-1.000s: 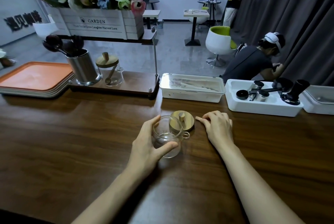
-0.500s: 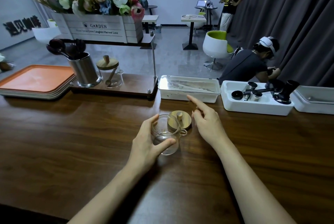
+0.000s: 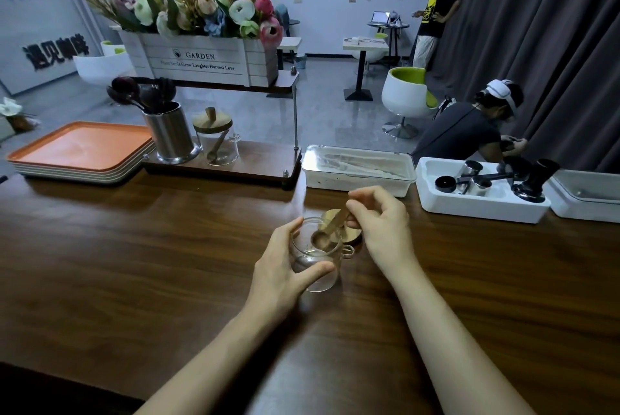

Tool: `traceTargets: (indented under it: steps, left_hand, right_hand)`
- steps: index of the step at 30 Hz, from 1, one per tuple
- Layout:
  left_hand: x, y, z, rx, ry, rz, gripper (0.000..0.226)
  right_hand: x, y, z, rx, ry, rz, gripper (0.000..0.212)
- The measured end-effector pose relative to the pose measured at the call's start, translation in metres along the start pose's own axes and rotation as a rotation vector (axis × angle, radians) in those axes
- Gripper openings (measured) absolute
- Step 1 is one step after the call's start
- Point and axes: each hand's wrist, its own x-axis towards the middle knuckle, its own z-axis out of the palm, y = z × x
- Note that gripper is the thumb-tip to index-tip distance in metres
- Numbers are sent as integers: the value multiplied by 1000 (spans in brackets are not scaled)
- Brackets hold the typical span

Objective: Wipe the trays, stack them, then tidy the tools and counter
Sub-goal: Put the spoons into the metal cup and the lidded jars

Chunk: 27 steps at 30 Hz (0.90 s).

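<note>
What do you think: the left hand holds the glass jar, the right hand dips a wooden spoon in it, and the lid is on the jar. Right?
Not quite. The head view shows the lid off, lying on the counter behind the glass jar. The left hand does hold the jar; the right hand dips the wooden spoon in.
</note>
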Motion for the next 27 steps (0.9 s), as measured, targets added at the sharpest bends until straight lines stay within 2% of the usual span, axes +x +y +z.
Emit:
traceTargets:
  steps: [4,10,14,17,20,24,27]
  left_hand:
    - [0,0,0,8,-1,2,90]
    - [0,-2,0,5,-2,4,91]
    - [1,-3,1,12,0,4,90]
    - [1,-2,1,7,-3,7,90]
    - [0,-1,1,-11,1,7,88]
    - [0,-1,2,-29,0,6,86]
    - [-1,-2,2,-53,-2,-2,91]
  right_hand:
    - [-9,11,5,-178,-47,-34,8]
    - [-15,18,11,-295,-98,14,19]
    - [-13,22,10,-312,-174,44,12]
    - [-15,18,10,-529,-201,-21,7]
    - [-19,16,11,-709,-219,-99,17]
    - [-24,18,6,-667,-250,-114,20]
    - [-24,26,4,-394,-180,-94,20]
